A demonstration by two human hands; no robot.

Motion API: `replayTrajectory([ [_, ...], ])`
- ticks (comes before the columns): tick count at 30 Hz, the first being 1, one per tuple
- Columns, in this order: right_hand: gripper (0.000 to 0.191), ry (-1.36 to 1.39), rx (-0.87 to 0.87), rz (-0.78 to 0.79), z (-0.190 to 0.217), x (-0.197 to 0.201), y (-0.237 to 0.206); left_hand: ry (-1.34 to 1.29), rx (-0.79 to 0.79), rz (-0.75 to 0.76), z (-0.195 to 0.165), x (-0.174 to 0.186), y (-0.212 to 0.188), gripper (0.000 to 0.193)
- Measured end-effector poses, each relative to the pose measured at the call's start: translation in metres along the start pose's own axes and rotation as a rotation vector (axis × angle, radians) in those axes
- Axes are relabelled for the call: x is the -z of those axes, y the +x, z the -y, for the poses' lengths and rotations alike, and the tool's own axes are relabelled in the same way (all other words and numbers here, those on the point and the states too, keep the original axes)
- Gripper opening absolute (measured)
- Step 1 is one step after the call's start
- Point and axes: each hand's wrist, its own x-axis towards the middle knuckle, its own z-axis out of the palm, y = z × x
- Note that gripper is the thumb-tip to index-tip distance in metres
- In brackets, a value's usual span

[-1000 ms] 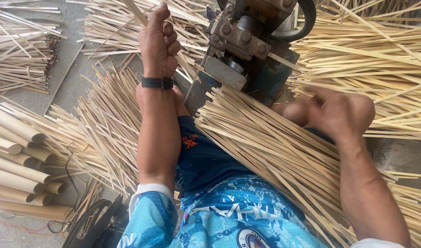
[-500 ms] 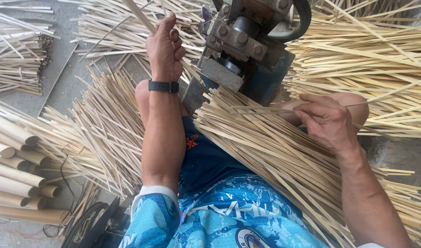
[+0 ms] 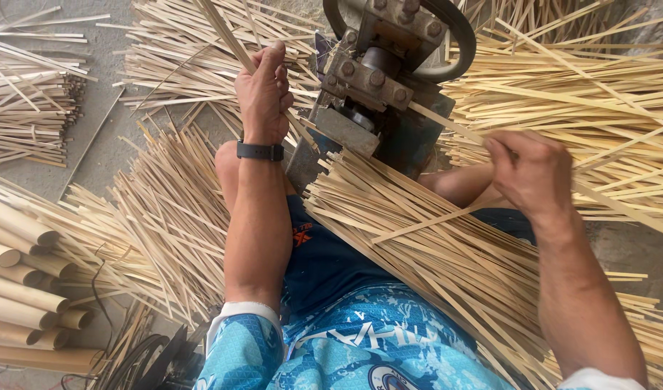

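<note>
My left hand (image 3: 263, 94), with a black wristband, grips a pale bamboo strip (image 3: 223, 32) that runs up and to the left beside a metal machine (image 3: 378, 87). My right hand (image 3: 530, 173) pinches another bamboo strip (image 3: 432, 220) lifted off the bundle of strips (image 3: 432, 260) lying across my lap, just right of the machine. The strip slants down to the left from my fingers.
Heaps of split bamboo strips (image 3: 165, 209) cover the grey floor on the left, top (image 3: 179, 58) and right (image 3: 584, 94). Round bamboo tubes (image 3: 20, 289) are stacked at the lower left. A dark cable and object (image 3: 158, 357) lie near my left elbow.
My right hand has risen from the bundle toward the machine, lifting one strip. My left hand stays on its strip beside the machine, and the view has shifted down slightly.
</note>
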Motion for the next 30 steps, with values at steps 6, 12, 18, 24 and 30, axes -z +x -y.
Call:
replayTrajectory([
  [6,0.014,-0.004,0.01,0.055,0.008,-0.024,0.026,0.181,-0.085,0.012,0.003,-0.008,-0.002,0.051],
  [12,0.019,0.106,-0.192,0.245,-0.016,-0.012,0.003,0.158,-0.099,0.082,0.008,-0.01,0.011,0.056],
  [18,0.026,0.296,0.008,0.525,-0.049,-0.006,-0.042,0.082,-0.097,-0.001,0.013,-0.009,0.025,0.047],
  [24,0.012,0.456,-0.133,0.134,-0.057,0.016,-0.047,0.033,-0.056,-0.102,0.009,-0.006,0.022,0.032],
  [30,0.012,0.093,-0.147,0.029,-0.049,0.019,-0.029,-0.096,-0.13,0.071,0.007,-0.001,0.014,0.024],
])
